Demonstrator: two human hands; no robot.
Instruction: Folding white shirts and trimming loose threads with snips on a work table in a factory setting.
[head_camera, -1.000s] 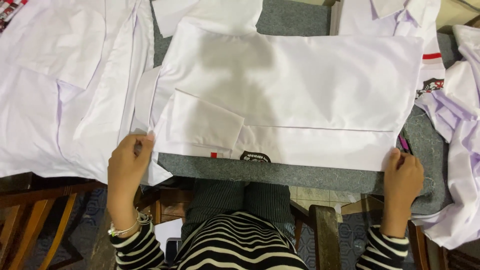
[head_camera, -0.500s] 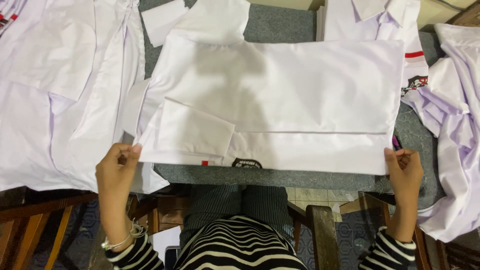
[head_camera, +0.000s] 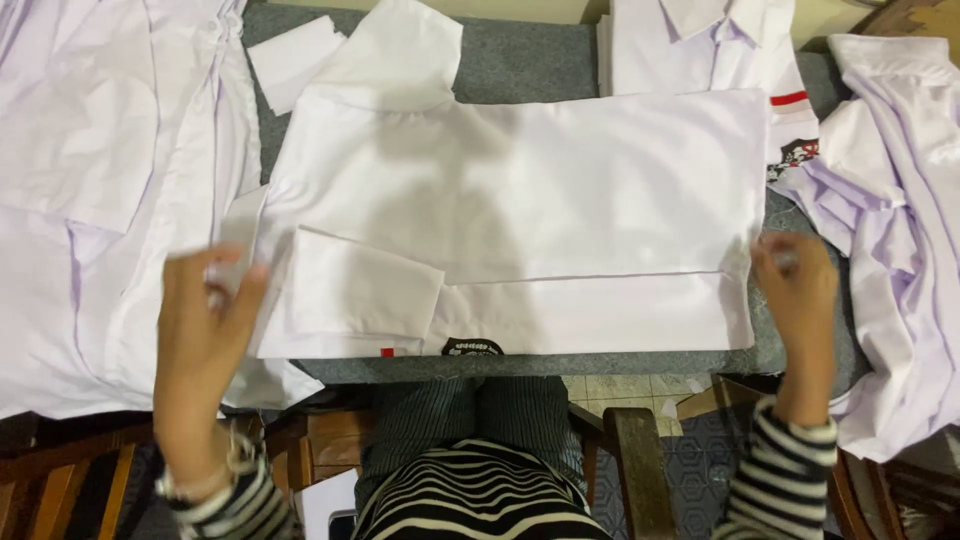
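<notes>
A white shirt lies folded flat on the grey table top, with a sleeve folded across its near left part and a small black badge and red mark at its near edge. My left hand pinches the shirt's left edge. At the shirt's right edge, my right hand has its fingertips closed on the fabric. Both arms wear black-and-white striped sleeves.
A heap of white shirts covers the left side. Another folded white shirt with a red stripe and a black badge lies at the far right, and a pale lilac shirt drapes off the right edge. Wooden chair parts stand below.
Both hands have moved from the shirt's near corners further up its left and right edges. The shirt's fold looks the same.
</notes>
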